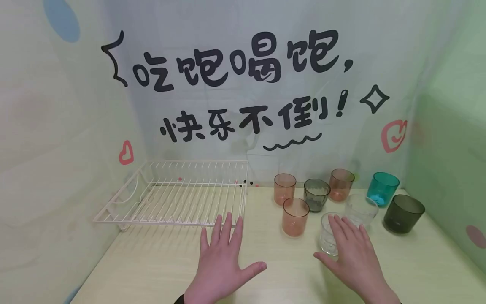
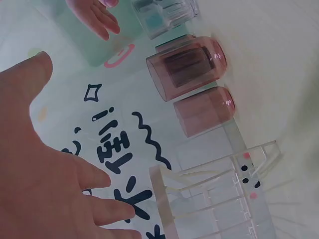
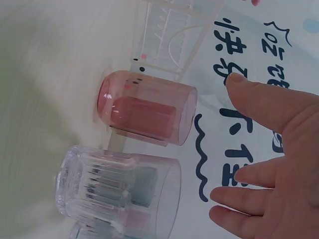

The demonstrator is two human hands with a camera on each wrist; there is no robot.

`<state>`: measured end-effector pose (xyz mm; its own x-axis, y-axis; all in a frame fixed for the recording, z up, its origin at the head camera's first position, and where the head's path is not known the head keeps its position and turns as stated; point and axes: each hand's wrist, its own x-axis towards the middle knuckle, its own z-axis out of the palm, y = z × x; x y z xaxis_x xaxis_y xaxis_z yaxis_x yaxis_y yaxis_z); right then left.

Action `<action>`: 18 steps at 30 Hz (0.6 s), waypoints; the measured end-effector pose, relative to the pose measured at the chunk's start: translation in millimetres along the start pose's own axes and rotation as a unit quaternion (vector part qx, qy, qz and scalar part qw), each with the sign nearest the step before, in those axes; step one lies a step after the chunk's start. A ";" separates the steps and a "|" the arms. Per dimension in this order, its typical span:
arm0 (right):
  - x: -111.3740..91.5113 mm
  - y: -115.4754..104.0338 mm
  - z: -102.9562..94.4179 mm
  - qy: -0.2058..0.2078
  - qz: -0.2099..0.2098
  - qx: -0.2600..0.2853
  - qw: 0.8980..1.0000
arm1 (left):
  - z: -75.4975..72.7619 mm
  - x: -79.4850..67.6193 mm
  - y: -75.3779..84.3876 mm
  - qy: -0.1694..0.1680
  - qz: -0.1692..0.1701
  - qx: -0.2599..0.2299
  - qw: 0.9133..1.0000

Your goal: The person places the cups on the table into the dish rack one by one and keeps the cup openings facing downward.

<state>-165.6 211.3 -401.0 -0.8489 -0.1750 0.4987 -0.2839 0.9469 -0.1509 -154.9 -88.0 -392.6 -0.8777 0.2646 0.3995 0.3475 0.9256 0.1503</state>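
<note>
The left hand (image 1: 220,268) and right hand (image 1: 358,261), empty and spread wide, hover by the wire dish rack (image 1: 171,223) at left and ribbed clear tumbler (image 1: 327,240) at near right, apparently pre-grasp, a curled grip likely needed next.

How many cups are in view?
8: two pink cups nearest the rack, a grey cup and reddish cup right of them, two clear cups near the right hand, teal cup and dark cup far right.

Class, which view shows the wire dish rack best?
The head view: the wire dish rack appears uncropped, nearly whole. The left wrist view crops it at the bottom, the right wrist view at the top.
</note>
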 end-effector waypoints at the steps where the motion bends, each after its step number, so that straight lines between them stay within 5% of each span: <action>1: 0.1 1.0 1.8 0.011 -0.005 0.001 1.000 | 1.0 0.8 -0.1 0.002 0.000 0.000 1.000; 7: 1.2 7.2 12.2 0.048 -0.025 0.011 0.998 | 7.0 5.3 -1.7 0.013 0.001 -0.001 1.000; 18: 1.3 12.9 23.8 0.034 -0.015 0.021 0.999 | 16.8 12.9 -8.8 0.035 0.002 0.025 0.999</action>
<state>-181.0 216.9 -422.6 -0.8080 -0.1841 0.5597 -0.3290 0.9290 -0.1694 -174.8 -88.1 -404.0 -0.8510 0.2502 0.4618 0.3319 0.9376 0.1037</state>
